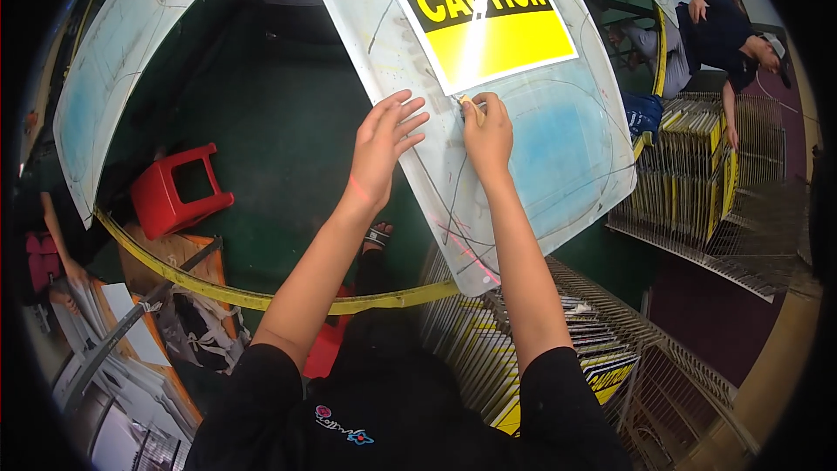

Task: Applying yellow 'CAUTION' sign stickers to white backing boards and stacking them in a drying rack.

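A yellow sign with a black top band and white border (501,39) lies on a pale board (558,148) stained blue and marked with dark scribbled lines. At the sign's lower left corner, my right hand (490,135) pinches a small tan piece between thumb and fingers. Its exact kind cannot be made out. My left hand (384,148) is held by the board's left edge, fingers apart and nothing in it. I cannot tell whether it touches the board.
Another pale board (131,52) stands at the left, above a curved yellow rail (261,299). A red stool (179,192) is on the dark green floor. Wire racks of signs (697,166) stand at the right, beside a co-worker (715,35); another rack (558,358) is nearer me.
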Demonstrator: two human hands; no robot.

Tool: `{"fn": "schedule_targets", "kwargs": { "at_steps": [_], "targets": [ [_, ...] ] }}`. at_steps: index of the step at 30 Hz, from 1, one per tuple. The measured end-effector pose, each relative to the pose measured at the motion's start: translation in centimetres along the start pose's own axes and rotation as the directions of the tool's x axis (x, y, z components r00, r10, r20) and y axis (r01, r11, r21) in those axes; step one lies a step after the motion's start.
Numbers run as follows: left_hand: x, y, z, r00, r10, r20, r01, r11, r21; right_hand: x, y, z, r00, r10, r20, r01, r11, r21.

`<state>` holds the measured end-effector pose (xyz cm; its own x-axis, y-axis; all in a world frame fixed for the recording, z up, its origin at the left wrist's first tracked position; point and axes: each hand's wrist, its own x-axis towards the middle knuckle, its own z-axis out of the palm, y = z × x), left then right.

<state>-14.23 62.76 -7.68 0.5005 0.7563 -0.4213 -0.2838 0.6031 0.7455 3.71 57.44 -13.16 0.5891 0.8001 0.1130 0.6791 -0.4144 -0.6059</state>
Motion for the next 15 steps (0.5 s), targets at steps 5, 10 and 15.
{"fn": "schedule_targets", "kwargs": {
  "at_steps": [5,10,15],
  "targets": [
    [2.8,-1.0,0.0,0.999,-0.028,0.016,0.028,1.0,-0.005,0.3,-0.2,1.2,0.994,0.108,-0.026,-0.107,0.994,0.037],
    [5.7,-2.9,0.2,0.997,-0.075,0.01,0.075,0.997,-0.024,0.7,-0.8,1.9,0.981,0.185,-0.062,-0.17,0.965,0.198],
    [8.7,-2.7,2.0,0.999,-0.05,0.016,0.052,0.983,-0.175,1.2,-2.7,0.8,0.968,0.239,-0.078,-0.201,0.921,0.334]
  ]
}}
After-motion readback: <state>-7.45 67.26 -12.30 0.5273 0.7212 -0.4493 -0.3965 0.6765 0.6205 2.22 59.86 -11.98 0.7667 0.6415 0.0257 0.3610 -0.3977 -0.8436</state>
